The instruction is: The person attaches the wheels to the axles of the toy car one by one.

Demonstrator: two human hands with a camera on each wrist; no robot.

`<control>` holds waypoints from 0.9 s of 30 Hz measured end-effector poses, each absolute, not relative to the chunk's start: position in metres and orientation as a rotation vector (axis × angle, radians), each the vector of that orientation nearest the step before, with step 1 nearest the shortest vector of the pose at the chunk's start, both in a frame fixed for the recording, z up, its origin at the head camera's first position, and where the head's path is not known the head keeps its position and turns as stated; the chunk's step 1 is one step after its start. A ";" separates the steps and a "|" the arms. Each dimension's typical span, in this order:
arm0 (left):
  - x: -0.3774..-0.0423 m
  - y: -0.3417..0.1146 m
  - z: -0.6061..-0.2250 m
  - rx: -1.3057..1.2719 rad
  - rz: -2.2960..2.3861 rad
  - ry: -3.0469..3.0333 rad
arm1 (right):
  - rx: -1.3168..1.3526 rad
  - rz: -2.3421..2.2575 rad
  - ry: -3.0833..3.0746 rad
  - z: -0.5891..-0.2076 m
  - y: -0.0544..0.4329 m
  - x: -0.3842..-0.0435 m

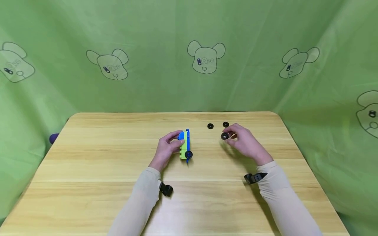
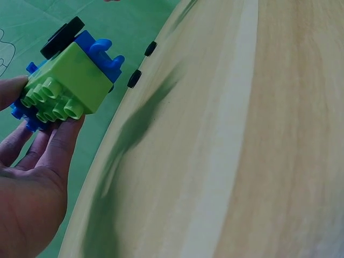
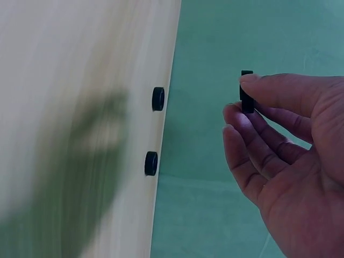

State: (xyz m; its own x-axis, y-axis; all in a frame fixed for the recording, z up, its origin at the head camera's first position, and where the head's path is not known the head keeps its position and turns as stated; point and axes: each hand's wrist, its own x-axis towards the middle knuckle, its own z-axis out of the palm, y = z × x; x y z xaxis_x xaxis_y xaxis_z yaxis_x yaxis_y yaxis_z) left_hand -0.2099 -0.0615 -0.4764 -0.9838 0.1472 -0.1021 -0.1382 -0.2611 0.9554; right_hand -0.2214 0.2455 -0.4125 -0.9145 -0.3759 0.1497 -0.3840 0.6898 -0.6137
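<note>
My left hand [image 1: 164,149] grips a toy car [image 1: 184,146] built of lime green and blue bricks, turned on its side with the studs facing left. One black wheel [image 1: 188,154] is fitted near the end closest to me. In the left wrist view the green brick [image 2: 70,80] shows its studs, and a blue hook-shaped piece [image 2: 105,54] sticks out beside the wheel. To the right, my right hand [image 1: 243,142] pinches a loose black wheel [image 1: 224,136] between thumb and fingers. The right wrist view shows this wheel [image 3: 247,92] edge-on, held above the table.
Two more black wheels [image 1: 210,126] [image 1: 225,124] lie on the wooden table [image 1: 206,203], just beyond my right hand. A green curtain [image 1: 165,88] with bear-head drawings hangs behind the table and along its sides. A purple object [image 1: 53,138] shows past the left edge.
</note>
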 end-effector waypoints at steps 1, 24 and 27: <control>-0.210 -0.062 -0.476 0.011 2.359 1.789 | 0.647 1.050 -2.877 -0.412 0.244 -0.221; -0.209 -0.056 -0.479 0.023 2.339 1.845 | 0.718 1.089 -2.837 -0.404 0.213 -0.213; -0.208 -0.054 -0.477 0.024 2.339 1.865 | 0.730 1.070 -2.828 -0.403 0.209 -0.213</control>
State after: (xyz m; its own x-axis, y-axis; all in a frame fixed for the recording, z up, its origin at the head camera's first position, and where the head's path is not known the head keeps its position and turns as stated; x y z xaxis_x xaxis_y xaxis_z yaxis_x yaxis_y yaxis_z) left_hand -0.2075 -0.0539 -0.4775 -0.9886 0.1270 -0.0808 -0.1071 -0.2160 0.9705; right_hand -0.2129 0.2088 -0.4031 -0.8894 -0.4157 0.1901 -0.4374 0.6532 -0.6181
